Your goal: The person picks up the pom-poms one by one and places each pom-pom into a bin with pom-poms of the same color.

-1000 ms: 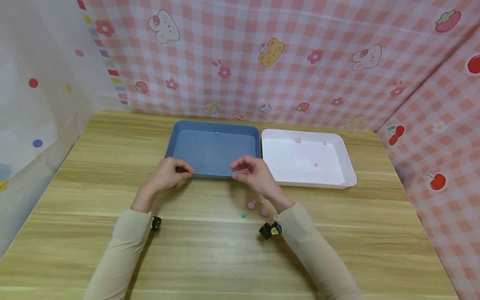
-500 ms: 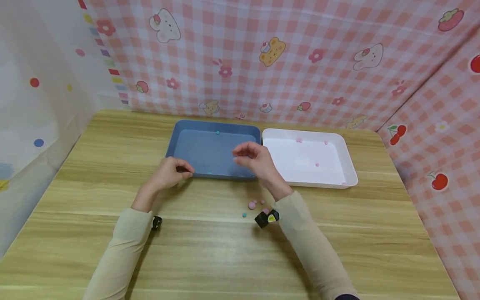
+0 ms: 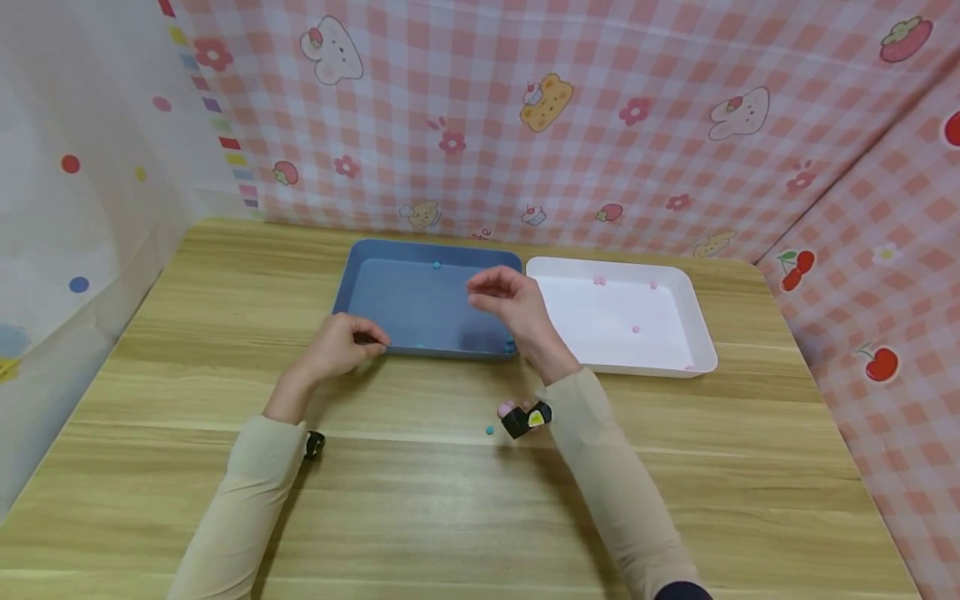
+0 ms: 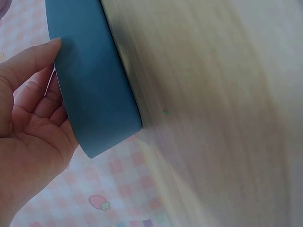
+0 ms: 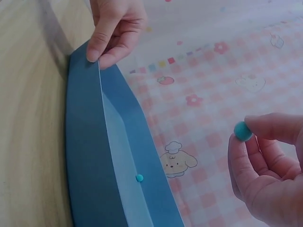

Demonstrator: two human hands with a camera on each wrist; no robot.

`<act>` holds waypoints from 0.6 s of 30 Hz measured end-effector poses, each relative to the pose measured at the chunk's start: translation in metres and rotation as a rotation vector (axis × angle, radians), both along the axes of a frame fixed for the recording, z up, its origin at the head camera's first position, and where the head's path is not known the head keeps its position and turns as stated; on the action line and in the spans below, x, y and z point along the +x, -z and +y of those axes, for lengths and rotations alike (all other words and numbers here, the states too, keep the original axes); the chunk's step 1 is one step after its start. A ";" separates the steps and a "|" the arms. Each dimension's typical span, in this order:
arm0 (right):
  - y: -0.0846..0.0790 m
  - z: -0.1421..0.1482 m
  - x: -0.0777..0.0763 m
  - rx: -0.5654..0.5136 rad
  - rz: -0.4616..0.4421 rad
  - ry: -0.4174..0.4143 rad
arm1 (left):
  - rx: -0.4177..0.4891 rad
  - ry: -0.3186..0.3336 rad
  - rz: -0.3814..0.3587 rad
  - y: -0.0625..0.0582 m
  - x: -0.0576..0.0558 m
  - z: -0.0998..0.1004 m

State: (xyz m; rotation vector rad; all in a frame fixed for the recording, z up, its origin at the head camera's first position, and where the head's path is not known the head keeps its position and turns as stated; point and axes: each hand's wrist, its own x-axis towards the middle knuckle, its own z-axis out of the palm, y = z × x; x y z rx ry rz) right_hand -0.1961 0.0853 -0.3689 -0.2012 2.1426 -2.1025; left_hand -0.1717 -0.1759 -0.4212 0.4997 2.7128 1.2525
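Observation:
My left hand (image 3: 337,346) pinches the near rim of the blue tray (image 3: 427,352) close to its left corner. In the left wrist view the thumb lies on the tray's outer wall and the fingers are behind the rim. My right hand (image 3: 517,312) is raised over the right part of this tray. Between its thumb and index fingertip it pinches a small teal ball (image 5: 243,131), which the head view hides. Inside the blue tray, one teal ball (image 3: 437,265) lies by the far wall, and several more teal balls (image 3: 510,343) sit in the near right corner.
A white tray (image 3: 607,367) stands right beside the blue one, with several small pink balls (image 3: 636,329) in it. On the wooden table (image 3: 405,500) lie a loose teal ball (image 3: 490,430) and pink balls (image 3: 506,409), partly hidden by the black right wrist camera (image 3: 516,422).
My right hand has risen from the blue tray's near rim to farther over the tray. The teal balls in the near right corner have come into view. My left hand keeps its place.

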 end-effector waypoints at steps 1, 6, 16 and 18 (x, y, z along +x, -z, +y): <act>0.000 0.000 -0.001 0.000 -0.004 0.004 | -0.001 -0.002 0.000 0.000 0.000 0.000; -0.001 -0.001 -0.006 0.001 -0.014 0.020 | -0.003 -0.003 0.003 -0.001 0.000 0.000; -0.002 -0.005 -0.017 -0.025 -0.024 0.060 | -0.004 -0.007 -0.001 -0.001 0.000 0.000; -0.002 -0.006 -0.018 -0.043 -0.021 0.067 | -0.003 -0.004 0.002 -0.001 0.000 0.000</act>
